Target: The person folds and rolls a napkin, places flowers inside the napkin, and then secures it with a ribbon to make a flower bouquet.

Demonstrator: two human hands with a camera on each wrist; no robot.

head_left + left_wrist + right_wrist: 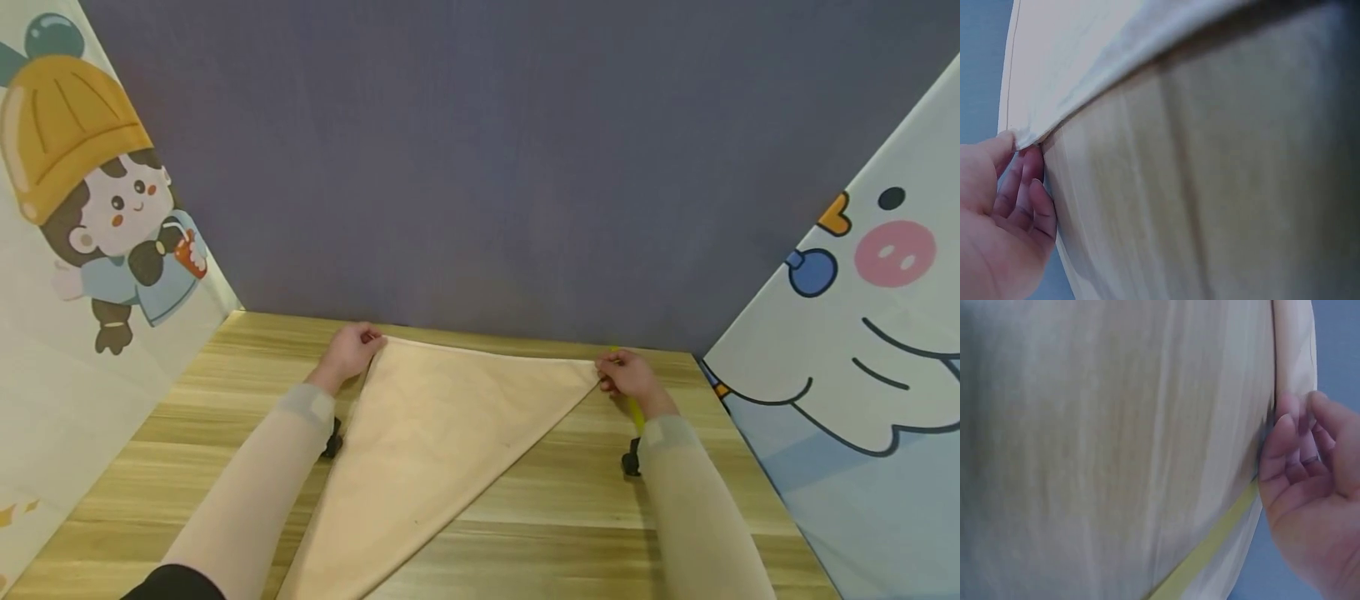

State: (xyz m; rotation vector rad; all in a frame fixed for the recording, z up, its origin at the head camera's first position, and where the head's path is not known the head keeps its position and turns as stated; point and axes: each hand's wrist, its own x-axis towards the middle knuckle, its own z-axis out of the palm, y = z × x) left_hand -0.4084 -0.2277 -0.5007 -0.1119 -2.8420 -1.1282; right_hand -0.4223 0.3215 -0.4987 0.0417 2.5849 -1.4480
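Note:
A cream cloth [427, 433] is stretched over the wooden table, its far edge running straight between both hands and one slanting edge coming back toward the near left. At its far left corner my left hand [352, 350] pinches the fabric; in the left wrist view, thumb and fingertips meet on the cloth's corner [1041, 94]. My right hand [630, 375] pinches the far right corner, and the right wrist view has the cloth [1294, 350] between thumb and fingers. The cloth's near end runs out of the head view.
A yellow strip [1210, 547] lies on the wooden table [555, 517] beside the right hand. Behind the table rises a dark grey panel [480, 167]. Printed cartoon panels stand at the left [60, 400] and right [847, 333]. Small black devices sit by both wrists.

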